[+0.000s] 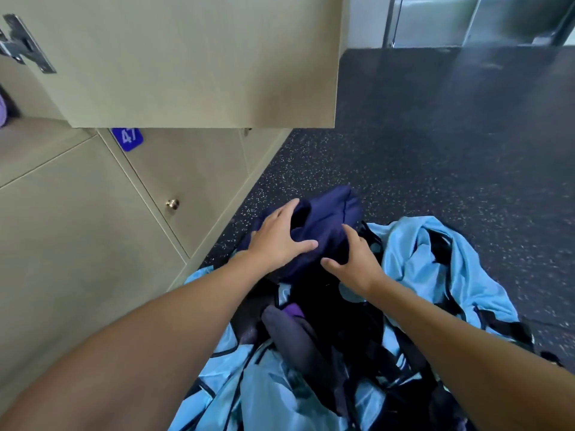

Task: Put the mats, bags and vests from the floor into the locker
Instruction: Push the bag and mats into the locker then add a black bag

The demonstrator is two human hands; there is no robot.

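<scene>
Left hand [278,241] and right hand [356,262] rest spread on the navy bag [329,219], gripping nothing; lifting could drag tangled blue vests [435,262] or hit the locker door [186,57].

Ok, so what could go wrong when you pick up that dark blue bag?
The navy bag lies on a heap of light-blue vests, so lifting it with the left hand and right hand might drag a vest along. The open locker door hangs just above, so rising fast could bump your head on it.
</scene>
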